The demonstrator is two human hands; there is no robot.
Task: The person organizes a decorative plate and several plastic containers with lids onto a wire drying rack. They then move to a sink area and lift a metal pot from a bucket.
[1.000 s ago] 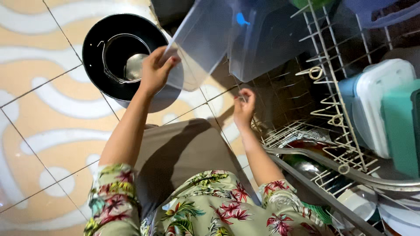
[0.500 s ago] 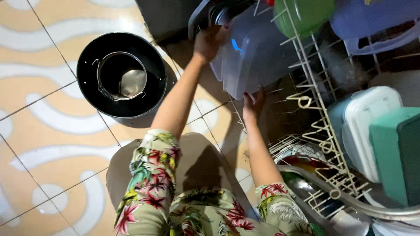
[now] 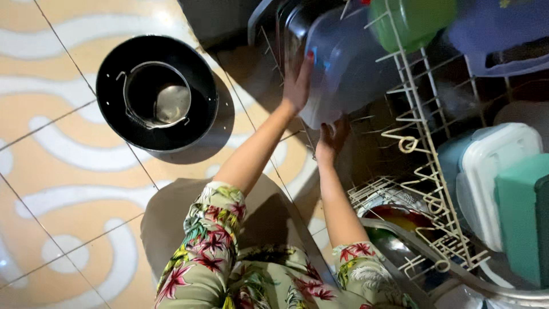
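Note:
My left hand presses flat against the side of a clear plastic container that stands on edge in a white wire dish rack. My right hand holds the same container from below at its lower edge. A green plastic bowl and a blue plastic tub sit in the rack just beyond the container.
A black pan with a small steel pot inside lies on the patterned floor tiles at the left. White and teal lidded boxes stand in the rack at the right. Steel bowls rest on the lower shelf.
The clear container has gone from held out over the floor into the rack. My left hand followed it right; my right hand rose to its lower edge.

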